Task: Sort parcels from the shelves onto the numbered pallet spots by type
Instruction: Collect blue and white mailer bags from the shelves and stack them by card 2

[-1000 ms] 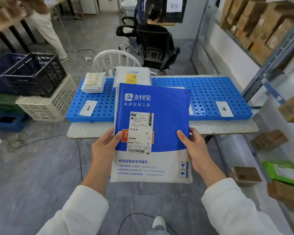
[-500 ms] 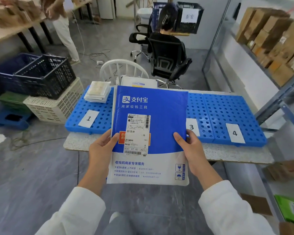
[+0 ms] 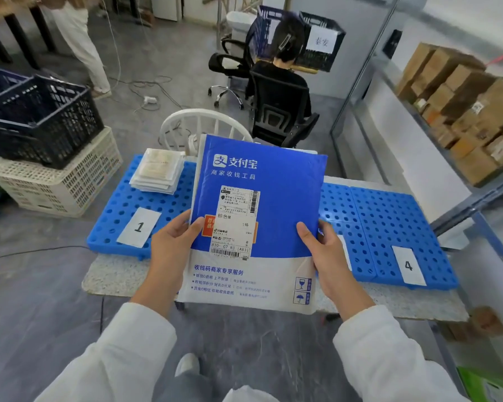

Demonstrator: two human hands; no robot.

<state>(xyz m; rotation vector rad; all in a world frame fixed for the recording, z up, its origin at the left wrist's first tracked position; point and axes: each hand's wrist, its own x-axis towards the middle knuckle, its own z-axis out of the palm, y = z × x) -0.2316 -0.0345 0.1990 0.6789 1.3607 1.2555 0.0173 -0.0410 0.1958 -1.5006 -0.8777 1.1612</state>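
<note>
Both sides are grasping: left grip (image 3: 173, 246) and right grip (image 3: 330, 256) each clasp a long edge of the parcel (image 3: 276, 181), thumbs on its printed face, fingers hidden behind; it hangs in the air, tilted up toward me, over the near edge of the pallet (image 3: 389, 221), between card 1 (image 3: 139, 226) and card 4 (image 3: 408, 266).

To my eye the step in hand is the carry to the right spot; the parcel itself hides the middle spots and most of their cards, so I would lower it first to read the numbers, then lay it flat, label up, inside one spot and off the card; a soft flat bag like this will probably sag if one side lets go early, so I would release both together once it rests.

Around it, biggest first: the shelf (image 3: 462, 117) of brown boxes on the right; the grey surface (image 3: 114, 274) carrying the pallet; dark crates (image 3: 41, 120) on a pale crate (image 3: 61, 184) at the left; a seated person (image 3: 282, 82) beyond, well apart; a white chair (image 3: 201, 120) just behind the pallet; a stack of packets (image 3: 159, 174) on spot 1, which I judge to be another type.
</note>
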